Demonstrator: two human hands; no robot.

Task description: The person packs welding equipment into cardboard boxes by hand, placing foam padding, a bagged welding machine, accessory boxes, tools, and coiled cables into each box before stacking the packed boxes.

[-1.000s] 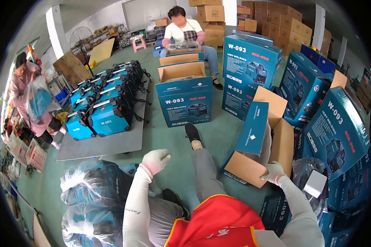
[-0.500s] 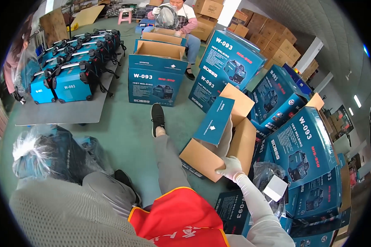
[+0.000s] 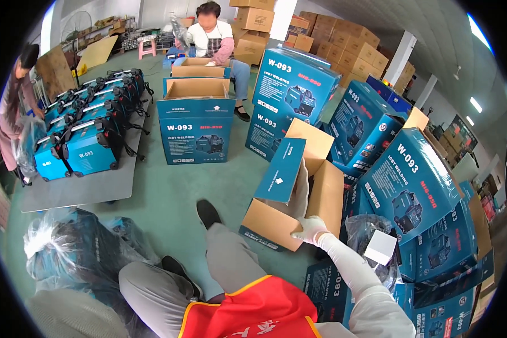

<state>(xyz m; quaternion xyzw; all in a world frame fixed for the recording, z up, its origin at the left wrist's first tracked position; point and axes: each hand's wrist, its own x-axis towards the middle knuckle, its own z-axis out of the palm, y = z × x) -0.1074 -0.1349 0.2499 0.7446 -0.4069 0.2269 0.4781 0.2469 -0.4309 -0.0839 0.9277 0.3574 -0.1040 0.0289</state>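
In a white glove, my right hand [image 3: 311,230] grips the near edge of an open teal carton [image 3: 327,197], fingers over its brown flap. The carton leans on the floor with its flaps spread; a pale lining shows inside. My left hand is out of sight; only its grey mesh sleeve [image 3: 73,315] shows at the lower left, beside a machine wrapped in clear plastic [image 3: 73,242]. By my right forearm lie a small white box [image 3: 380,248] and a dark item in a clear plastic bag [image 3: 357,231].
Closed teal cartons [image 3: 408,180] are piled on my right, with more [image 3: 293,84] ahead. An open carton [image 3: 197,132] stands ahead on the floor. On the left, teal machines [image 3: 93,146] fill a low flat cart [image 3: 118,188]. One person [image 3: 217,42] sits beyond; another [image 3: 19,107] bends by the cart.
My view has tilted up and shifted right. The seated person's plastic-wrapped item has moved to one side, and the person by the cart shows more fully. My right hand keeps its grip on the carton.
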